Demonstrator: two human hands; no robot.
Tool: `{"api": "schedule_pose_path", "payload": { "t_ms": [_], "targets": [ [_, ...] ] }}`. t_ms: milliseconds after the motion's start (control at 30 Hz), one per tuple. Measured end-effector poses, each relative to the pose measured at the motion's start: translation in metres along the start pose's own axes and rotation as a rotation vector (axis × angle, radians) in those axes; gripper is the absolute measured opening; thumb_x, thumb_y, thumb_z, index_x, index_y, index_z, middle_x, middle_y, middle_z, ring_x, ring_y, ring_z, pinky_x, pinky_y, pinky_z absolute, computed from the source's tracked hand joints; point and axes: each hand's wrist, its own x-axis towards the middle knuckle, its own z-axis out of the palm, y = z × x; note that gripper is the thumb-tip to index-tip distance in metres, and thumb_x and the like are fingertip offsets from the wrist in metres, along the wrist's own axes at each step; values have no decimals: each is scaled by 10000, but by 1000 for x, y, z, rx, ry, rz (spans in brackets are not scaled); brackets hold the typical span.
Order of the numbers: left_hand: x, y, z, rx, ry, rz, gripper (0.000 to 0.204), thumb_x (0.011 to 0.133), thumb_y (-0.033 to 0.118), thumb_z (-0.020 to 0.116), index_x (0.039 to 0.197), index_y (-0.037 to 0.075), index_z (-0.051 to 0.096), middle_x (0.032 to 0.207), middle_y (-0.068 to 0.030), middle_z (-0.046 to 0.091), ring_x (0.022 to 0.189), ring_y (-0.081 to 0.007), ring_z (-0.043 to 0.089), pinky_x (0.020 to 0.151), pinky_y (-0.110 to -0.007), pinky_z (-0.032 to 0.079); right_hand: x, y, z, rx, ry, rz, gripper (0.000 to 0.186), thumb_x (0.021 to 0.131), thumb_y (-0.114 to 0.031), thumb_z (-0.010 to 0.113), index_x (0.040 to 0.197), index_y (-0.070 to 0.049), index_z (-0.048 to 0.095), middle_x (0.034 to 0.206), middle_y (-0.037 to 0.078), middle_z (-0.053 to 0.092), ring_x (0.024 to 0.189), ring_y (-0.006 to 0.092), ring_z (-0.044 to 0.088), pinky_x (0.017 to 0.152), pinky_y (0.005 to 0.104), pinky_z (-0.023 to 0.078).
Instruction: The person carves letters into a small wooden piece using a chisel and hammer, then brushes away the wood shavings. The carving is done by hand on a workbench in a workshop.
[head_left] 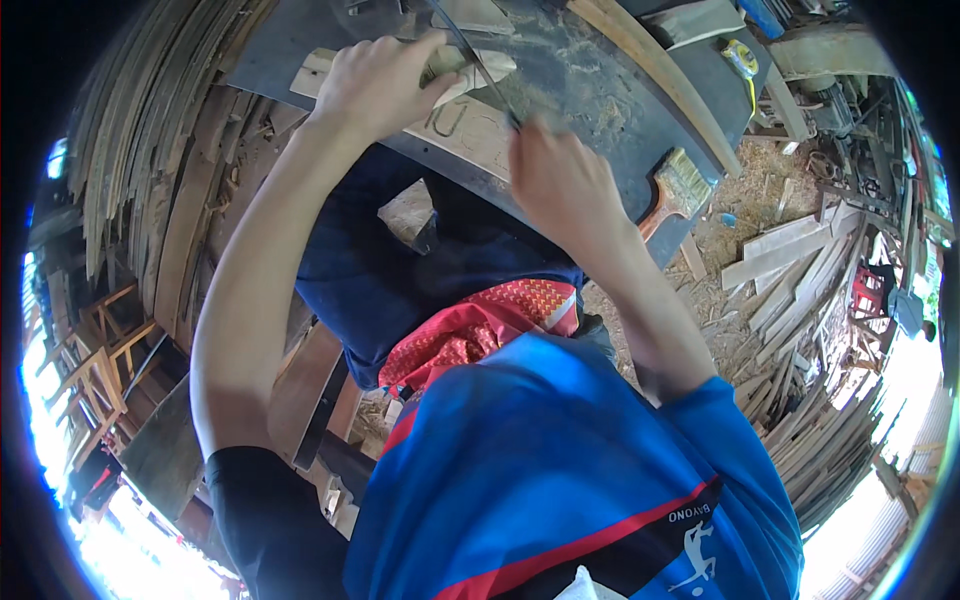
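At the near edge of a dark tabletop, my left hand presses a small pale wooden piece between thumb and fingers. Under it lies a light wooden board with dark curved marks drawn on it. My right hand is closed around the handle end of a long, thin, dark metal tool, perhaps a file or a saw. Its blade slants up and left, against or just over the wooden piece; contact is hard to tell. My right fist hides the handle.
Right of my right hand lies a wide paintbrush. A curved wooden piece crosses the table, with a yellow tape measure beyond. A pale chunk rests on my lap. Stacked planks stand left; scrap wood lies right.
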Motion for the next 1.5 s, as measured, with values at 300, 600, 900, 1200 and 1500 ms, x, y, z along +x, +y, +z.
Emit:
{"api": "schedule_pose_path", "payload": {
  "t_ms": [300, 600, 900, 1200, 1500],
  "targets": [
    [4, -8, 2, -57, 46, -6, 505, 927, 510, 663, 1293, 162, 641, 852, -223, 729, 866, -424, 716, 824, -524, 556, 34, 0, 3, 146, -22, -7, 284, 997, -193, 512, 896, 65, 579, 786, 298, 670, 769, 488, 685, 690, 557, 558],
    [0, 8, 2, -9, -27, -6, 517, 916, 546, 661, 1233, 138, 653, 882, -226, 732, 881, -436, 707, 852, -526, 548, -8, 6, 7, 162, 41, 1, 164, 882, -86, 563, 847, 63, 619, 796, 281, 684, 771, 468, 702, 678, 525, 588],
    [-1, 0, 6, -42, 21, 15, 549, 921, 555, 647, 1286, 144, 655, 831, -229, 726, 855, -410, 725, 824, -506, 567, -35, 8, 2, 62, -71, 136, 197, 903, -130, 575, 915, 63, 613, 742, 189, 678, 703, 405, 720, 619, 467, 598],
    [8, 4, 3, -148, -24, -10, 553, 856, 549, 695, 1204, 120, 694, 917, -214, 739, 920, -419, 714, 822, -519, 559, 0, 6, 26, 23, 90, 86, 309, 1050, -244, 474, 915, 17, 567, 689, 189, 688, 633, 362, 721, 558, 463, 585],
    [21, -1, 15, -261, -5, 8, 676, 855, 569, 745, 1249, 25, 672, 977, -245, 737, 970, -410, 716, 852, -461, 562, 7, 14, 19, 140, 99, 142, 357, 1060, -285, 458, 946, 39, 556, 668, 258, 663, 633, 443, 693, 574, 523, 560]
  ]
}}
